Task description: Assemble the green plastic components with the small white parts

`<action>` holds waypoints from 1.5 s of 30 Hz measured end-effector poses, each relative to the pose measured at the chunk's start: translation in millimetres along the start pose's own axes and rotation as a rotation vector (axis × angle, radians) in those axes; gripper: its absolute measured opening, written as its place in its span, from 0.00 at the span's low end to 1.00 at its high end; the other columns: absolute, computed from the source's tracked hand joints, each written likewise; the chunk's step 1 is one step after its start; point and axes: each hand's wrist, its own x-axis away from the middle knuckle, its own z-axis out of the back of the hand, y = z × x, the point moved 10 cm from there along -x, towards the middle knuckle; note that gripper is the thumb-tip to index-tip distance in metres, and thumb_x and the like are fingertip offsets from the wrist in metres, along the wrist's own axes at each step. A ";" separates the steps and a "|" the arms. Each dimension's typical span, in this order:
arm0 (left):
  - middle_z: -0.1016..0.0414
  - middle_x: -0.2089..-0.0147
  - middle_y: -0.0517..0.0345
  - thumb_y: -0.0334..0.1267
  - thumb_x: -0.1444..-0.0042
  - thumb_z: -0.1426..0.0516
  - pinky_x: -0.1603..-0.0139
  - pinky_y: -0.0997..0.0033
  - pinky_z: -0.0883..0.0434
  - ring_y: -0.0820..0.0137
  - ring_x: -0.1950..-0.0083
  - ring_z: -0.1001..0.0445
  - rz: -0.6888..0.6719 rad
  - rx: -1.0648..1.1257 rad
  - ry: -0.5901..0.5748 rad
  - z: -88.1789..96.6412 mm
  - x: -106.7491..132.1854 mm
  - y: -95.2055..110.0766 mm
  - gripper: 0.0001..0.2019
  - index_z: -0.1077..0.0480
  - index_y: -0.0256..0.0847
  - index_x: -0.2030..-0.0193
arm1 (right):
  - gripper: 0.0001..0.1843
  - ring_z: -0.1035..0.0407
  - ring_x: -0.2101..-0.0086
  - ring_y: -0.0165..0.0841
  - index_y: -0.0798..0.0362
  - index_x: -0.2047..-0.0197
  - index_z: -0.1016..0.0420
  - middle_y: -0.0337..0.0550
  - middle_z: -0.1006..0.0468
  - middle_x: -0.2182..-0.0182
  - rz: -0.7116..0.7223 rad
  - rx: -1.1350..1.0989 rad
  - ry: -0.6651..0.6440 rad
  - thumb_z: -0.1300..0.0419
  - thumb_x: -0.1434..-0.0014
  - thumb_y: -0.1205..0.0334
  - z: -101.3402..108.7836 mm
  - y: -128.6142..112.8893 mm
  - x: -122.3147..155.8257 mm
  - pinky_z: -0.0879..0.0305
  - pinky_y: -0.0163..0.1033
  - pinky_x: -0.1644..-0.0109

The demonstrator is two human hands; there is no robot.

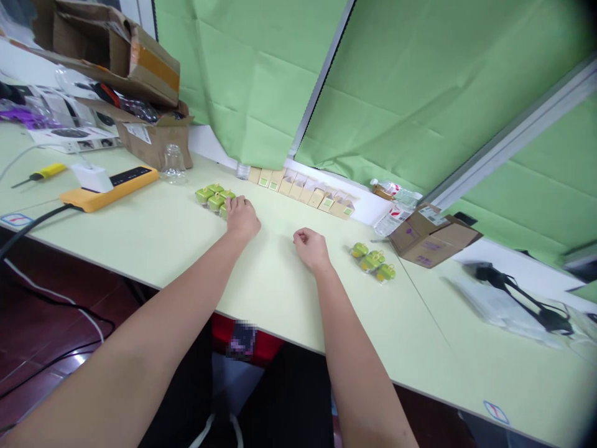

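Note:
Small clear containers with green tops [216,200] stand in a tight cluster on the left part of the table. My left hand [243,219] is at the right end of this cluster, its fingers curled over one green-topped container [224,210] and partly hiding it. To the right, my right hand [311,249] hovers over or rests on the tabletop with its fingers curled in, and nothing shows in it. A second cluster of green-topped containers [372,261], with yellow inside and loops on top, sits farther right of that hand.
Along the wall runs a row of small tan boxes [303,188]. An orange power strip [112,190], a yellow screwdriver [46,171] and a clear jar [174,165] lie left. Plastic bottles [394,211], a cardboard box [433,236] and a black strap [522,298] are right.

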 end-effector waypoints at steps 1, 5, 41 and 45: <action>0.33 0.40 0.35 0.29 0.49 0.47 0.25 0.48 0.64 0.49 0.35 0.40 -0.008 0.005 0.004 1.0 0.5 2.4 0.24 0.31 0.28 0.44 | 0.10 0.32 0.75 0.30 0.48 0.66 0.24 0.38 0.20 0.69 -0.006 -0.009 0.003 0.46 0.43 0.58 -0.1 -0.3 -0.1 0.37 0.36 0.66; 0.29 0.43 0.40 0.27 0.47 0.49 0.25 0.48 0.57 0.53 0.37 0.35 -0.168 0.176 -0.050 -4.3 10.2 31.9 0.21 0.29 0.33 0.47 | 0.12 0.29 0.68 0.32 0.50 0.58 0.25 0.42 0.20 0.63 0.006 -0.085 0.089 0.44 0.43 0.56 6.3 -4.7 -1.8 0.33 0.38 0.61; 0.24 0.47 0.49 0.40 0.50 0.36 0.45 0.60 0.28 0.60 0.48 0.24 -0.157 0.644 -0.307 -51.1 36.1 59.4 0.23 0.31 0.42 0.47 | 0.07 0.27 0.70 0.31 0.49 0.66 0.34 0.35 0.24 0.70 -0.515 -1.159 0.271 0.39 0.42 0.58 1.4 43.1 3.4 0.24 0.41 0.64; 0.28 0.45 0.46 0.35 0.46 0.41 0.39 0.57 0.31 0.58 0.44 0.28 -0.119 0.482 -0.159 -45.8 25.2 41.9 0.17 0.30 0.39 0.49 | 0.06 0.27 0.69 0.29 0.51 0.66 0.32 0.38 0.24 0.70 -0.625 -1.183 0.161 0.37 0.42 0.63 -15.5 49.4 7.7 0.24 0.37 0.62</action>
